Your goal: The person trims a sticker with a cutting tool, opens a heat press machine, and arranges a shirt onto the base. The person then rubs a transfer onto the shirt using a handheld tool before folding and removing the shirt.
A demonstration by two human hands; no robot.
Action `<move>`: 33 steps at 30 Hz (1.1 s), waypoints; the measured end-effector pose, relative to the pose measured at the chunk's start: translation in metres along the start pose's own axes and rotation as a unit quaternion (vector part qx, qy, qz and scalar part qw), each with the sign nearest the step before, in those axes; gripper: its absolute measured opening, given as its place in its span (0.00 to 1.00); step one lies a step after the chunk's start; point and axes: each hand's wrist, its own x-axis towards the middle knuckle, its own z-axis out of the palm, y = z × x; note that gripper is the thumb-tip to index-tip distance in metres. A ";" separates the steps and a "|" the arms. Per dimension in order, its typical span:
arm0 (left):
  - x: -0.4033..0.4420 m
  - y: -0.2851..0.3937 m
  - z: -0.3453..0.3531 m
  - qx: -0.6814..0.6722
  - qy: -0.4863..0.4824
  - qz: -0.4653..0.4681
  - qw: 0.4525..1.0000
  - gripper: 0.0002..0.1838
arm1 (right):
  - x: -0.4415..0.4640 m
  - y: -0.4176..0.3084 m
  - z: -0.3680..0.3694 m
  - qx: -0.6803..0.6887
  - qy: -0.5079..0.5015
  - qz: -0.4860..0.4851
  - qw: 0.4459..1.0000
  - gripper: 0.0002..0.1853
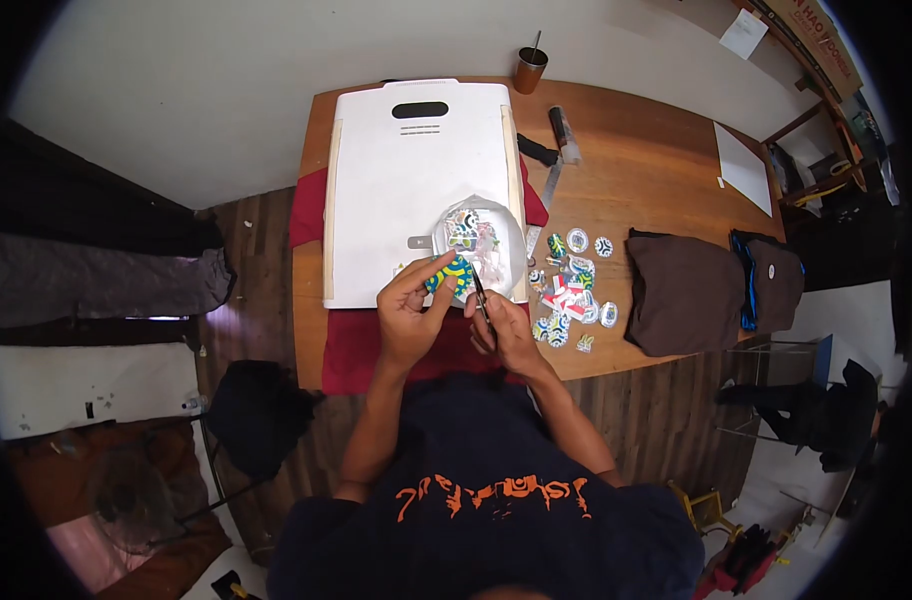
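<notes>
The left hand has its grip closed around a patterned sticker in blue, green and yellow, pinched between thumb and fingers. The right hand has its grip clenched on dark-handled scissors, blades pointing towards 12 o'clock. The blades lie at the sticker's 3 o'clock edge; whether any material sits between them cannot be told.

The sticker is at the 7 o'clock side of a round bowl, which holds printed pieces and pale scraps. The bowl rests on a white panel with a black handle slot, set over red cloth on the wooden desk.

Taking the bowl as centre, loose stickers are heaped near 4 o'clock, some overlapping. Brown folded fabric lies farther out, between 3 and 4 o'clock. A brown cup stands between 12 and 1 o'clock, near the desk's far edge. A white sheet lies between 2 and 3 o'clock.
</notes>
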 end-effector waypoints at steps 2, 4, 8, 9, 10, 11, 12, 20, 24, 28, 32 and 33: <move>0.000 0.000 0.000 -0.002 -0.003 0.001 1.000 0.18 | 0.001 0.001 -0.001 -0.006 0.001 -0.001 1.000 0.24; 0.000 0.000 0.001 -0.009 -0.004 0.004 1.000 0.18 | 0.001 0.001 -0.002 -0.007 0.003 0.000 1.000 0.24; -0.001 -0.001 0.000 -0.008 -0.008 -0.002 1.000 0.18 | 0.002 0.001 -0.002 -0.005 0.003 0.001 1.000 0.24; 0.000 -0.001 0.000 -0.007 -0.008 -0.002 1.000 0.18 | 0.002 0.001 -0.003 -0.006 0.002 0.001 1.000 0.24; 0.000 0.000 0.000 -0.006 -0.009 -0.002 1.000 0.18 | 0.003 0.001 -0.003 -0.006 0.004 0.002 1.000 0.24; 0.000 0.000 0.000 -0.007 -0.008 -0.001 1.000 0.18 | 0.003 0.000 -0.002 -0.006 0.007 0.004 1.000 0.24; 0.000 0.000 0.000 -0.008 -0.007 -0.001 1.000 0.18 | 0.002 0.001 -0.002 -0.005 0.009 0.006 1.000 0.24; 0.001 -0.001 0.001 -0.009 -0.008 0.005 1.000 0.18 | 0.003 0.001 -0.001 -0.008 0.014 -0.008 1.000 0.24; 0.001 0.000 0.001 -0.008 -0.008 0.007 1.000 0.18 | 0.003 -0.001 0.000 0.003 0.014 -0.005 1.000 0.24; 0.001 0.001 0.000 -0.008 -0.011 0.005 1.000 0.18 | 0.002 0.002 -0.002 0.004 0.010 0.001 1.000 0.24; 0.000 0.001 0.000 -0.004 -0.009 0.003 1.000 0.18 | 0.003 0.003 -0.002 -0.004 0.009 0.000 1.000 0.24; 0.000 0.001 0.000 -0.003 -0.008 0.003 1.000 0.18 | 0.002 0.003 -0.002 -0.008 0.010 -0.001 1.000 0.24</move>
